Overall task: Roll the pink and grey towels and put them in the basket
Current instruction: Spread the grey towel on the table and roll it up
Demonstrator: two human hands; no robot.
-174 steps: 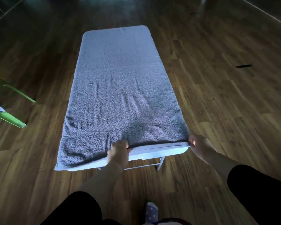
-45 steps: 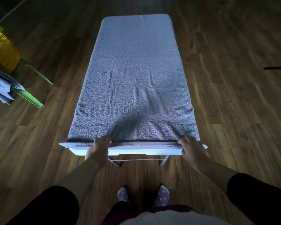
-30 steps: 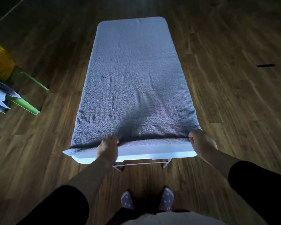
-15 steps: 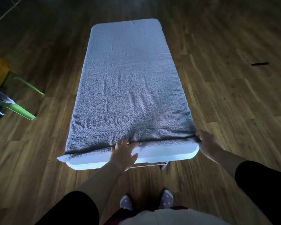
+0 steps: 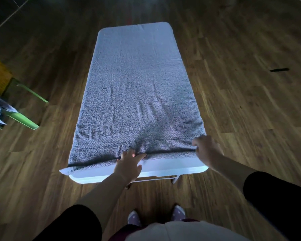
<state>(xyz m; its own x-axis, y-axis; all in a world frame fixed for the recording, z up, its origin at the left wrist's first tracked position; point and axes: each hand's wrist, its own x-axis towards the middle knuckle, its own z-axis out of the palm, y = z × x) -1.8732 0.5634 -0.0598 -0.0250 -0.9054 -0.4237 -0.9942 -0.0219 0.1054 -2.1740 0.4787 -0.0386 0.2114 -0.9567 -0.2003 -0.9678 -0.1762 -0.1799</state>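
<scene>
Grey towel [image 5: 137, 94] spread over the tabletop [image 5: 172, 168], left hand [image 5: 129, 165] flat, fingers open on its near hem, right hand [image 5: 206, 149] pinching the corner.

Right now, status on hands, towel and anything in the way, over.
Left hand flat at the grey towel near edge, fingers spread. Right hand pinching its near right corner. Towel spread flat on the table, first fold just starting. Nothing in the way.

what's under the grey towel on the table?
Under the grey towel only the white table shows, at its bare near edge, with a leg below. The left hand and right hand work the towel's near edge. Anything else beneath is covered.
</scene>
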